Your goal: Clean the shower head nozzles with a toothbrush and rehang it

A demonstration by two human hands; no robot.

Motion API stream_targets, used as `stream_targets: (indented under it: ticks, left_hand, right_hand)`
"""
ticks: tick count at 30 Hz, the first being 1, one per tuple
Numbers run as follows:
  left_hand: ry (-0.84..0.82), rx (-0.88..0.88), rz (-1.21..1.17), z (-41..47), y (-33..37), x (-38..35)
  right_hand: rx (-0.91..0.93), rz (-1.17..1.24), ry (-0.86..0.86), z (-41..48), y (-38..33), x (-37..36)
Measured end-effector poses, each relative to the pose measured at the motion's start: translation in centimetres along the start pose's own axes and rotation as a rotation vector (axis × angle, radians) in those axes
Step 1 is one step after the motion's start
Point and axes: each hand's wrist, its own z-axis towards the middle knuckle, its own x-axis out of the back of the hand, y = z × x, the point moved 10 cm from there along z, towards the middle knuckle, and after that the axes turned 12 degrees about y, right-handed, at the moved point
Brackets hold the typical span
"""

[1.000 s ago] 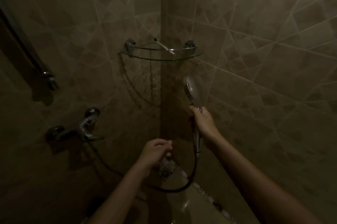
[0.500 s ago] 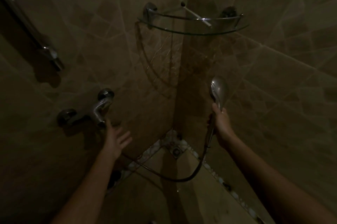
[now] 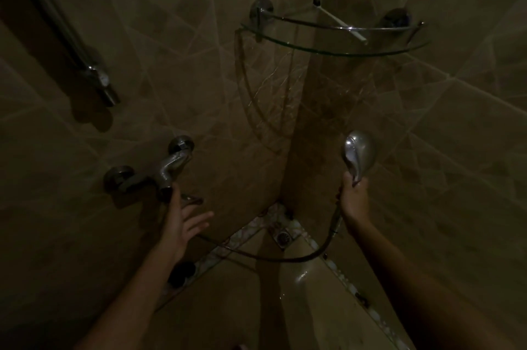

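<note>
In a dim tiled shower corner, my right hand (image 3: 353, 198) grips the handle of the chrome shower head (image 3: 358, 153), held upright with its back toward me; the nozzles face away. Its hose (image 3: 285, 258) loops down over the floor to the wall mixer tap (image 3: 168, 170). My left hand (image 3: 182, 215) is open, fingers spread, its fingertip touching the underside of the tap near the lever (image 3: 191, 199). A white toothbrush (image 3: 340, 22) with a dark head lies on the glass corner shelf (image 3: 322, 49) above.
A chrome rail with its lower bracket (image 3: 97, 79) runs down the left wall. The floor drain (image 3: 283, 237) sits in the corner. A dark round object (image 3: 181, 272) lies at the wall base under my left forearm.
My left hand has moved left from the centre up to the mixer tap and opened. My right hand keeps the shower head. The view has tilted down and left.
</note>
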Motion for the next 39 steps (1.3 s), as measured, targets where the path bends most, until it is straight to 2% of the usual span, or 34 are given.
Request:
stream_targets:
  ticks: [7, 13, 24, 39]
  left_hand:
    - [-0.004, 0.029, 0.0, -0.9, 0.6, 0.3]
    - [-0.003, 0.041, 0.024, -1.0, 0.5, 0.6]
    - [0.02, 0.02, 0.11, -1.2, 0.7, 0.8]
    - [0.028, 0.012, 0.103, 0.1, 0.8, 0.7]
  right_hand:
    - [0.031, -0.052, 0.051, 0.6, -0.5, -0.2]
    - [0.056, -0.073, 0.026, 0.2, -0.8, -0.4]
    - [-0.011, 0.027, -0.008, 0.0, 0.0, -0.3]
    - [0.05, -0.009, -0.007, -0.5, -1.1, -0.1]
